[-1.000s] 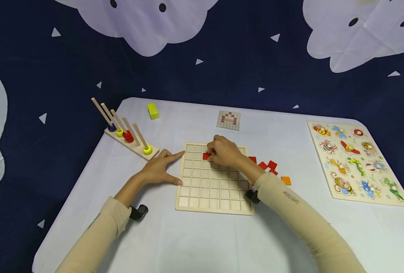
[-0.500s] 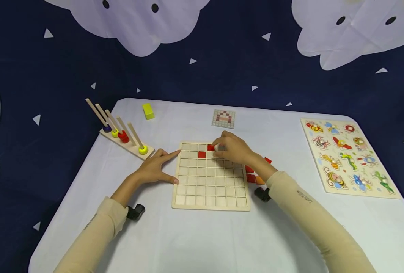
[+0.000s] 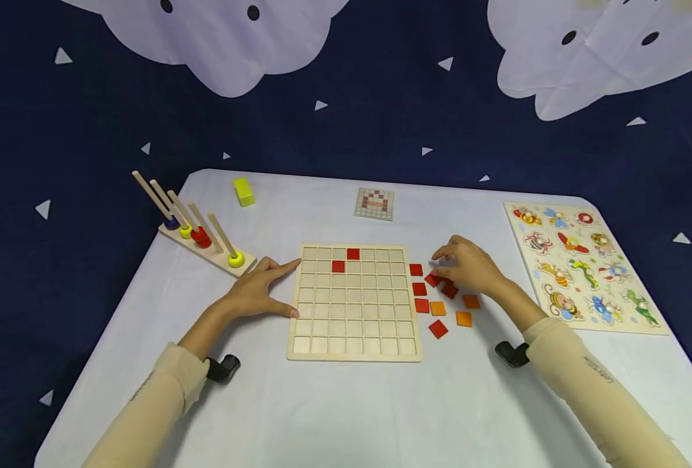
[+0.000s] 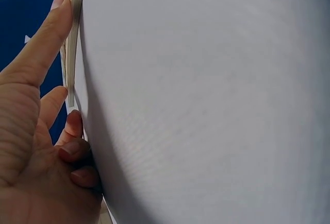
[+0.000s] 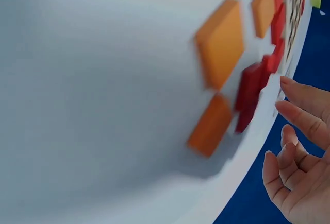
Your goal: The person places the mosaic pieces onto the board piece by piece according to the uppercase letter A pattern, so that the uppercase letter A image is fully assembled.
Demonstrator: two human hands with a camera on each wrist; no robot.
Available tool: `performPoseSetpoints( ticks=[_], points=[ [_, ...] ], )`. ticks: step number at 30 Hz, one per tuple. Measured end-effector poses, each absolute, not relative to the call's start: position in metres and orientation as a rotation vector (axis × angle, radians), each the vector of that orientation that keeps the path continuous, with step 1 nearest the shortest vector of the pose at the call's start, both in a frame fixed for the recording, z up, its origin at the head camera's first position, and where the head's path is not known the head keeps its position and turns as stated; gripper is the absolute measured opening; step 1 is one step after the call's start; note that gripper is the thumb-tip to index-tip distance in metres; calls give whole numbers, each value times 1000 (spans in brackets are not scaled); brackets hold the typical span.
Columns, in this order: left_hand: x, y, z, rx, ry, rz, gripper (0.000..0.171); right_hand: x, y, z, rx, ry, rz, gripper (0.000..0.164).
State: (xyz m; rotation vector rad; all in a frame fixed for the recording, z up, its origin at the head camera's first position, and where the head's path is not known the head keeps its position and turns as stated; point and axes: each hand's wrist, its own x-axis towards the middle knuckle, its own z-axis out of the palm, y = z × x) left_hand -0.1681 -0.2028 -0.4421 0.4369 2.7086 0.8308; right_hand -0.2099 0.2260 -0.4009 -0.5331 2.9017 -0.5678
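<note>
A wooden grid board (image 3: 351,312) lies flat before me, with two red tiles in its upper squares, one (image 3: 353,253) in the top row and one (image 3: 338,266) in the row below. My left hand (image 3: 258,292) touches the board's left edge with thumb and forefinger spread; the left wrist view shows both along the board's side (image 4: 75,38). Right of the board, my right hand (image 3: 468,265) reaches over the loose tiles, thumb close over a red tile (image 3: 432,279). In the right wrist view its fingers (image 5: 304,98) are loosely bent and apart, with nothing between them.
Several red tiles (image 3: 418,289) and a few orange tiles (image 3: 464,318) lie beside the board. A pattern card (image 3: 375,204) sits behind it. A peg stand with rings (image 3: 208,250) and a yellow block (image 3: 243,192) are at left, an insect puzzle (image 3: 582,266) at right.
A red tile now sits in the board's top row, beside the one placed lower left. My right hand has let go and moved right to the loose tiles. The left hand stays at the edge.
</note>
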Motion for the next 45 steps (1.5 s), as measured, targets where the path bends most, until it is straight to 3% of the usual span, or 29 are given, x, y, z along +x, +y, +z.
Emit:
performPoseSetpoints(
  ticks=[13,23,40,45],
  points=[
    [-167,-203,-441,454,2712,829,109,-197,255,-411,-542,2941,-556,19],
    [-169,-199,-442,477,2710,819,109,-186,261,-418,-486,2968,-647,27],
    [-167,-205,-440,441,2705,825,109,-187,255,-424,-693,3078,-510,22],
    [-168,-203,-440,450,2705,829,109,-187,257,-426,-614,3077,-566,23]
  ],
)
